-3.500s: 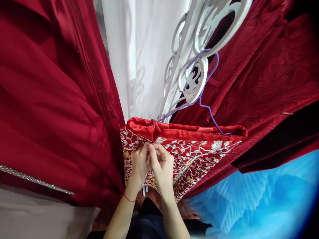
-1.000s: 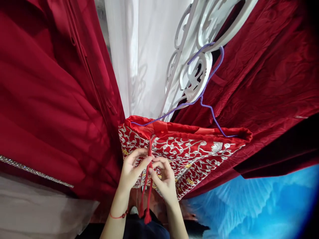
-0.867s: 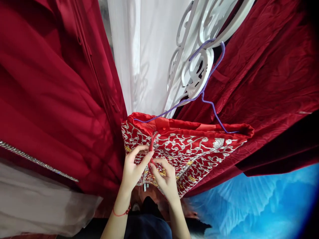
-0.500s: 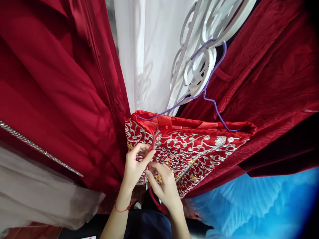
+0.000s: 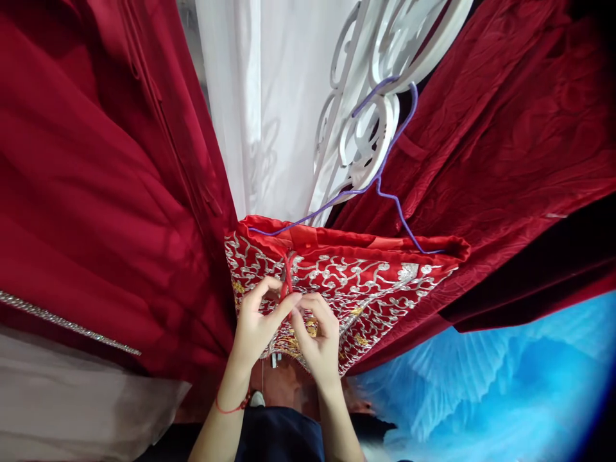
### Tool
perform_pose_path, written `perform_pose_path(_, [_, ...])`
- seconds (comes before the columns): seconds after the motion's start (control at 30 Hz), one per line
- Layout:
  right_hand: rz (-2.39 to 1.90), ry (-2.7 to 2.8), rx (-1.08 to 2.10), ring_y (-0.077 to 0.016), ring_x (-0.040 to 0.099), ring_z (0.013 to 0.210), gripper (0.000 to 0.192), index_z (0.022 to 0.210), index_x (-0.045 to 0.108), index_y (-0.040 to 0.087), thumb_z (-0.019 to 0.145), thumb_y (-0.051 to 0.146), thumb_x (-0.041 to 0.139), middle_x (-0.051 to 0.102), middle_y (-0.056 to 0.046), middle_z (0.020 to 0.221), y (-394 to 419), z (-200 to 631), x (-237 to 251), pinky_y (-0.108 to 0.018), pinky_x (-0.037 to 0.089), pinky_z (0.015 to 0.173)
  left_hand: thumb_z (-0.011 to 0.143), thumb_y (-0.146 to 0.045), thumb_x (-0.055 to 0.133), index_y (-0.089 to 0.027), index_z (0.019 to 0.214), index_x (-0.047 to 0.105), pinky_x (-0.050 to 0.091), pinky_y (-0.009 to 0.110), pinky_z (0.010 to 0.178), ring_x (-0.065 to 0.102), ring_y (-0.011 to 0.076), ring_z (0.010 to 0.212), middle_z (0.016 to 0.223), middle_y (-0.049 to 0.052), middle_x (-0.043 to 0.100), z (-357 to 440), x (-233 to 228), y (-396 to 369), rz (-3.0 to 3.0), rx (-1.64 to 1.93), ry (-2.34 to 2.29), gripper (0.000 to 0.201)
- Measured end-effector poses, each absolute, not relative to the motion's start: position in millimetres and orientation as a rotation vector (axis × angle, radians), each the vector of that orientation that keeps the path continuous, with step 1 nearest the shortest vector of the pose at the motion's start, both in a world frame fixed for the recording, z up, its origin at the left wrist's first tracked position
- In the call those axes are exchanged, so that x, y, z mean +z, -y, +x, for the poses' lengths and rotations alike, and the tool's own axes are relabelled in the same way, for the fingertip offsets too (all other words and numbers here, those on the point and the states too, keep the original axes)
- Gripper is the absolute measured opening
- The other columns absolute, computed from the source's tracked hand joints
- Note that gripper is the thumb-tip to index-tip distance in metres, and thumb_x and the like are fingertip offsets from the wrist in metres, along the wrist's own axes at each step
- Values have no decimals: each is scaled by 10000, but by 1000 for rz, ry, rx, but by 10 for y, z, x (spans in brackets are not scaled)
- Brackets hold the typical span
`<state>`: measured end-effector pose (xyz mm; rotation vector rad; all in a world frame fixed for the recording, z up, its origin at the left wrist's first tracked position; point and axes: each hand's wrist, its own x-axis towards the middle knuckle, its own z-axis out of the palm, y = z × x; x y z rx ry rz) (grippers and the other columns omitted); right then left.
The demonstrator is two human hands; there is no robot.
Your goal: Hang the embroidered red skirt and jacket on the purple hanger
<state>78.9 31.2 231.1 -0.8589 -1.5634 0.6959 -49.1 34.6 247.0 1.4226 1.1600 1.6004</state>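
Note:
A red skirt (image 5: 332, 269) with silver and gold embroidery hangs in front of me from a purple hanger (image 5: 402, 215). From its waistband, left of centre, comes a red drawstring (image 5: 289, 263), its strands crossed just above my fingers. My left hand (image 5: 260, 314) pinches the drawstring between thumb and index finger. Close beside it on the right, my right hand (image 5: 317, 337) has thumb and fingertips closed on the same drawstring. The fingertips of both hands nearly touch, and they hide the part of the cord between them.
The hanger hooks onto a white scrollwork rack (image 5: 385, 138). Dark red garments (image 5: 110, 212) hang at left and right, with a white curtain (image 5: 279, 109) behind. A blue ruffled dress (image 5: 433, 391) is at lower right, and pale tulle (image 5: 86, 398) at lower left.
My right hand has moved up to meet the left one at the drawstring. The cord's loose length, which hung below the hands, no longer shows there. The view has shifted slightly.

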Motion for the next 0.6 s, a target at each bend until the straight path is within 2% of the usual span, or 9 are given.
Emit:
perform_pose_path(0.07, [-821,1570,759,-145,577,817,137,938,661,236,959,201,531,614,-8,867,-315,771,2327,-274,456,760,875,-296,700,-201,799,558,434,198,732,544,94,717,750,-49,585,-519,2483,-337,1421,1617,-1191,187])
perform_pose_path(0.17, [-828,1606,840,-130,532,736,54,888,630,220,927,238,597,562,16,780,-308,719,2337,-256,436,712,893,-330,678,-197,799,563,427,199,726,540,94,708,742,-45,581,-557,2508,-352,1433,1616,-1234,199])
perform_pose_path(0.27, [-872,1645,870,-104,473,632,189,742,540,203,908,246,619,493,44,673,-278,673,2334,-232,402,640,939,-368,602,-191,777,555,422,205,686,515,96,667,699,-39,549,-592,2583,-415,1472,1551,-1183,245])
perform_pose_path(0.37, [-933,1701,891,-94,456,575,220,716,523,200,912,266,597,476,55,616,-247,672,2299,-221,387,596,927,-392,610,-187,795,559,410,211,642,494,99,642,694,-35,536,-614,2701,-495,1530,1525,-1169,250])
perform_pose_path(0.5, [-1112,1798,976,-102,487,516,157,786,571,197,923,273,556,533,54,573,-296,752,2210,-225,388,544,959,-413,548,-178,740,573,403,216,604,497,94,587,645,-20,551,-611,2762,-520,1568,1577,-1255,322])
perform_pose_path(0.6, [-1109,1737,945,-147,626,670,99,908,621,189,909,222,528,677,-11,757,-404,827,2212,-266,500,676,968,-481,506,-179,765,610,374,211,503,471,87,502,615,-15,555,-582,2675,-473,1399,1554,-1199,378])
